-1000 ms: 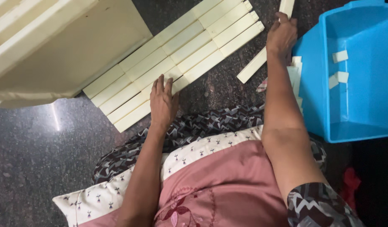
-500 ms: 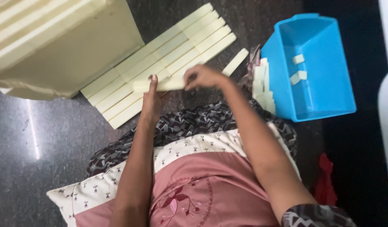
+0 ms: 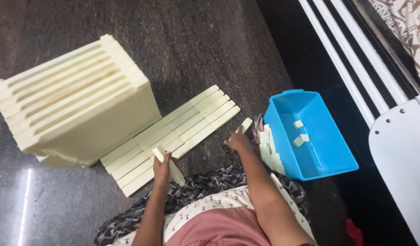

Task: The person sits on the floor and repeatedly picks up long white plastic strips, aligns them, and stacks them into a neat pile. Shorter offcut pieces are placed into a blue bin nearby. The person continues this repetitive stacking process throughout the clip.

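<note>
Head view: left hand (image 3: 162,169) clenched around a cream strip (image 3: 169,165), held tilted just above the near end of the flat row of strips (image 3: 173,134) on the dark floor. Right hand (image 3: 237,142) pinches a shorter cream strip (image 3: 245,125) at its lower end, beside the blue bin (image 3: 326,157). Big stacked cream block (image 3: 78,105) sits left of the row, touching it.

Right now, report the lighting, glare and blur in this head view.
Head view: dim, uneven light; a streak of glare on the polished floor at lower left; the right side falls into shadow beyond the blue bin; left hand and its cream bar look slightly soft.
</note>
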